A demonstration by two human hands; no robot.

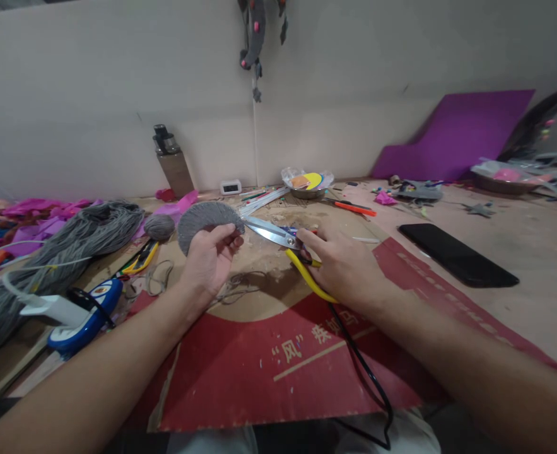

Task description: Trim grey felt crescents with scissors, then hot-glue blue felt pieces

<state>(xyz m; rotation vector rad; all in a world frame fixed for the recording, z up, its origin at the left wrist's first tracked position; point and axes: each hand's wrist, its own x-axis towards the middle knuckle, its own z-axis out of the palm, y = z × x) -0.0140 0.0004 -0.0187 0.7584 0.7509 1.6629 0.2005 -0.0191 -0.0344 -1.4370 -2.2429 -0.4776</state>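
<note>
In my left hand (214,258) is a grey yarn-wrapped crescent (201,219), pinched near its right tip between thumb and fingers. My right hand (344,258) grips a pair of scissors (271,232) with yellow handles. Their blades point left, and the tips come close to the crescent's right end; whether they touch it I cannot tell. Below the hands, a loose strand of grey yarn (240,287) lies on the red and brown cardboard (240,366). A small ball of grey yarn (159,227) sits left of the crescent.
A thick grey yarn skein (89,243) and a blue power strip (86,321) with a white plug occupy the left. A black phone (458,255) lies right. Behind are a bowl (309,189), an orange-handled tool (355,208) and a brown box-shaped device (173,167). A black cable (366,372) hangs over the front edge.
</note>
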